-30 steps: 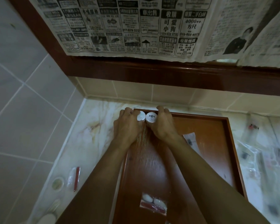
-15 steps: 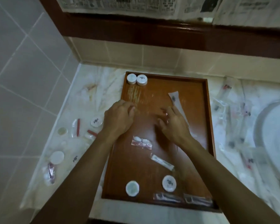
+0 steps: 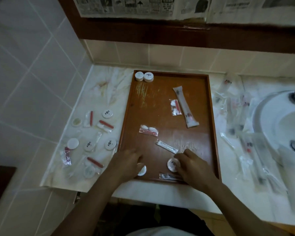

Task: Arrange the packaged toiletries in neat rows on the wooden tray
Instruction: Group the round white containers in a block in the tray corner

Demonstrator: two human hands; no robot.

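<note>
The wooden tray [image 3: 209, 126] lies on the marble counter. Two round white soaps [image 3: 144, 77] stand side by side in its far left corner. A long sachet [image 3: 186, 107], two packets with red sticks [image 3: 175, 107] [image 3: 148, 130] and a thin white packet [image 3: 166, 147] lie scattered on it. At the tray's near edge my left hand [image 3: 126, 165] covers a round white soap [image 3: 141, 170], fingers curling on it. My right hand [image 3: 192, 165] touches another round soap [image 3: 172, 165] with its fingertips. A clear packet [image 3: 169, 176] lies beside that hand.
Several round soaps [image 3: 107, 113] and red-stick packets [image 3: 106, 124] lie on the counter left of the tray. Clear wrapped packets [image 3: 237, 126] are piled to its right, next to a white sink [image 3: 283, 126]. Tiled walls stand left and behind.
Both hands drew back from the two soaps in the far corner to the tray's near edge and came down onto two round soaps. The view tilted down.
</note>
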